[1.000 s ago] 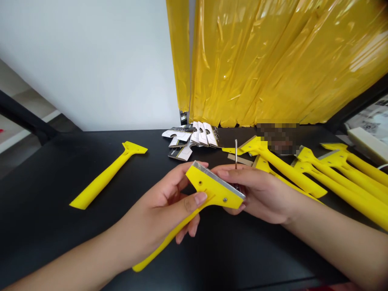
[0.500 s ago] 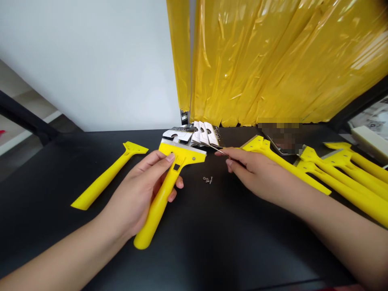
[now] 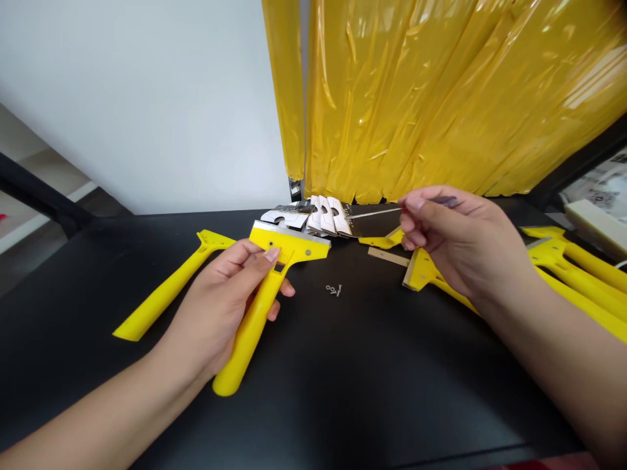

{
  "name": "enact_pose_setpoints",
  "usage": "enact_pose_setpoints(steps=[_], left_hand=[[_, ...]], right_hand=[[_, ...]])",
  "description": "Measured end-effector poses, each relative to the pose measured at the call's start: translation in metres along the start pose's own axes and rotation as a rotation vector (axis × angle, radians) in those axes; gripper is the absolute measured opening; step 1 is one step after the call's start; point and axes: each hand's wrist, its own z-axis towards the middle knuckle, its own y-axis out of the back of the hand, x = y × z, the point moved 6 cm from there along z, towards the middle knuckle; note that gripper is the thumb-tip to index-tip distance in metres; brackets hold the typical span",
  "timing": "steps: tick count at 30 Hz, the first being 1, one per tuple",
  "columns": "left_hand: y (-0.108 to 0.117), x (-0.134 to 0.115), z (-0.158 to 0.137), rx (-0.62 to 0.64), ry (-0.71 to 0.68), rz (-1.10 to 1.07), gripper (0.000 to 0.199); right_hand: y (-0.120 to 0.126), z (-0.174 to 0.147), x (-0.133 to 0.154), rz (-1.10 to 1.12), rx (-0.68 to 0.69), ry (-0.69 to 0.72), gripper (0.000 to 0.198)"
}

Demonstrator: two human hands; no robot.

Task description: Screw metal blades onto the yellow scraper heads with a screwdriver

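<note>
While our left hand (image 3: 220,307) keeps its grip on the yellow scraper (image 3: 267,287) over the black table (image 3: 343,391), our right hand (image 3: 455,238) has lifted away from it. That hand now pinches a thin metal tool (image 3: 443,201) above the spare scrapers (image 3: 578,261), so we judge the fastening done; loose screws (image 3: 334,290) lie beside the scraper.

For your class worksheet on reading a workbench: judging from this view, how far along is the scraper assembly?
Done: the left hand holds a yellow scraper with blade and screws fitted. One lone scraper lies to its left. In hand: the right hand pinches a thin dark tool. Left, probably: more scrapers lie at the right, with loose screws and blade packs on the black table.
</note>
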Motion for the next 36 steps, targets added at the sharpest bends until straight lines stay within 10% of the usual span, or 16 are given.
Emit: enact_pose_setpoints(steps=[20,36], left_hand=[[-0.001,0.004,0.000,0.023,0.059,-0.014,0.022],[-0.015,0.020,-0.003,0.143,0.182,0.017,0.017]], right_hand=[[-0.025,-0.008,-0.037,-0.272,0.186,-0.149,0.037],[-0.018,-0.028,0.018,-0.196,0.034,0.085,0.022]])
